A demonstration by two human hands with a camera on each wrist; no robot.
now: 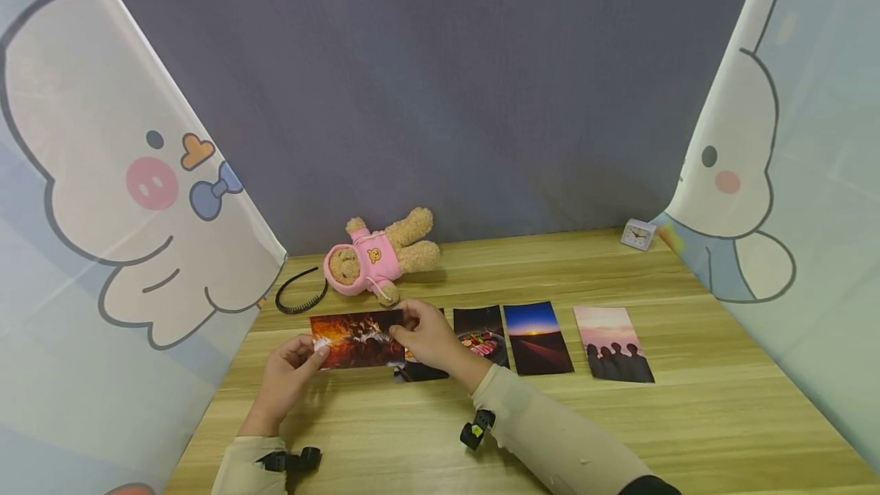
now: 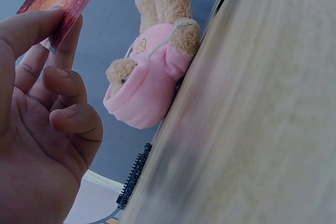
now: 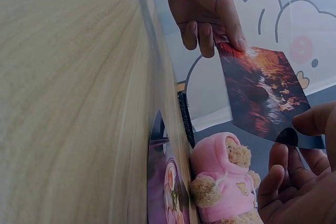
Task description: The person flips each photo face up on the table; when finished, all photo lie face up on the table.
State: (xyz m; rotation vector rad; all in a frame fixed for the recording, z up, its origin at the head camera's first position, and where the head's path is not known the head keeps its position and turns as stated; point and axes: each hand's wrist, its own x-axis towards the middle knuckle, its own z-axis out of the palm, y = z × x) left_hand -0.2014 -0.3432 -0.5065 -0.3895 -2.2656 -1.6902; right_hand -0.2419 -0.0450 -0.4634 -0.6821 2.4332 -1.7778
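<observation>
A photo print (image 1: 357,338) in fiery orange and black is held sideways above the table between both hands. My left hand (image 1: 283,376) pinches its left end between thumb and fingers. At the opposite end my right hand (image 1: 431,338) grips it the same way, thumb in front. In the right wrist view the held photo print (image 3: 265,90) bends slightly and stands clear of the table. Behind it, partly hidden by the right hand, lies a food photo (image 1: 422,373). To the right lie another food photo (image 1: 480,334), a sunset road photo (image 1: 538,338) and a pink-sky photo (image 1: 614,344) with dark silhouettes.
A teddy bear (image 1: 378,254) in a pink hoodie lies on its back behind the photos. Left of it is a black toothed headband (image 1: 301,292). A small white clock (image 1: 638,235) stands at the table's back right corner. Printed curtains flank the wooden table (image 1: 722,418).
</observation>
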